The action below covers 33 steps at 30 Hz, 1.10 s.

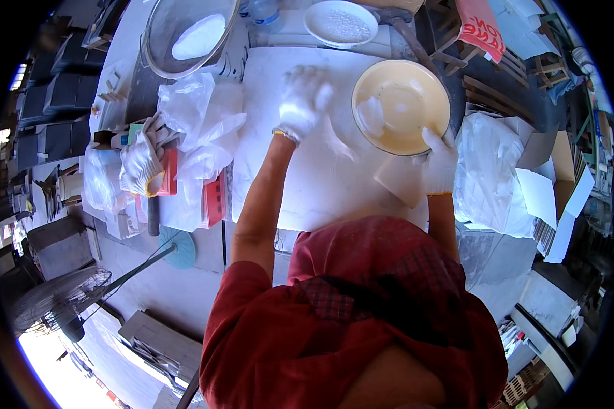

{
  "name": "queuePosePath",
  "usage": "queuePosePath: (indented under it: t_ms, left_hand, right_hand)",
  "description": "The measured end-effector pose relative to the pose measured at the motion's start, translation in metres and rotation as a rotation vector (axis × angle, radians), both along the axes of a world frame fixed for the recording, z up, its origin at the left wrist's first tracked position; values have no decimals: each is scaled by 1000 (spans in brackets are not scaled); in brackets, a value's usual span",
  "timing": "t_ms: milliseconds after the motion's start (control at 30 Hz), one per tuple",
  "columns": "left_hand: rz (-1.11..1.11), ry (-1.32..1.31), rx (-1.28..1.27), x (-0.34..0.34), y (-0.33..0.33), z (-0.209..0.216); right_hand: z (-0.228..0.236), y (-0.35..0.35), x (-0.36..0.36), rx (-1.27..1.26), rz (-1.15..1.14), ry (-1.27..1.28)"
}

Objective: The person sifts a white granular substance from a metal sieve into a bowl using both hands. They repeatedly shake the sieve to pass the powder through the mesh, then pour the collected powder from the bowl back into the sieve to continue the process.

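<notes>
My left hand (303, 102), in a white knitted glove, is over a white slab (280, 184); motion smears its fingers, so I cannot tell whether it holds anything. A faint smear of white powder (338, 140) lies on the slab to its right. My right hand (440, 163), also gloved, grips the near right rim of a cream-yellow basin (396, 140), its fingertips over the inner edge. Inside the basin, at the left, lies a white lump (370, 116) whose kind I cannot make out. Beside my right wrist is a pale, flat, squarish piece (397, 180).
A large round tub (150, 54) with white powder (199, 37) stands far left, and a white bowl of white material (340, 26) far right of it. Clear plastic bags (201, 123) and spare gloves (143, 160) lie left. A bagged bundle (491, 170) and open carton (563, 170) stand right.
</notes>
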<state>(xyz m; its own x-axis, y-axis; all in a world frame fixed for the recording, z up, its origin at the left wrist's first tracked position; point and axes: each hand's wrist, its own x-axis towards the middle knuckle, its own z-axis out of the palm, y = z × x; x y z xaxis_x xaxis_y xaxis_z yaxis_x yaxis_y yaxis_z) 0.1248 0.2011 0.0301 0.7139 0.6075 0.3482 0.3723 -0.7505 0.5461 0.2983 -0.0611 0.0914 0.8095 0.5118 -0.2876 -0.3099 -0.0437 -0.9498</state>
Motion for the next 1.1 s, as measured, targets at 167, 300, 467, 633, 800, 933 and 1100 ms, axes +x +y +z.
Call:
queuePosePath:
  t_ms: [167, 300, 467, 633, 800, 933, 1100]
  left_hand:
    - [-330, 12, 55, -18, -56, -18]
    - [-363, 79, 93, -35, -97, -5]
    - [-363, 286, 286, -16, -99, 15]
    - [-197, 306, 380, 16, -68, 2]
    - [-12, 163, 302, 4, -37, -22]
    - [180, -146, 37, -24, -39, -32]
    - [188, -90, 133, -21, -86, -22]
  right_hand:
    - [-16, -16, 11, 167, -6, 128]
    - [-13, -16, 9, 293, -30, 212]
    - [-11, -13, 10, 327, -57, 244]
    - [-9, -10, 9, 250, -49, 217]
    - [1, 0, 6, 77, -28, 23]
    - [4, 9, 6, -62, -19, -301]
    - [39, 25, -15, -327, 18, -342]
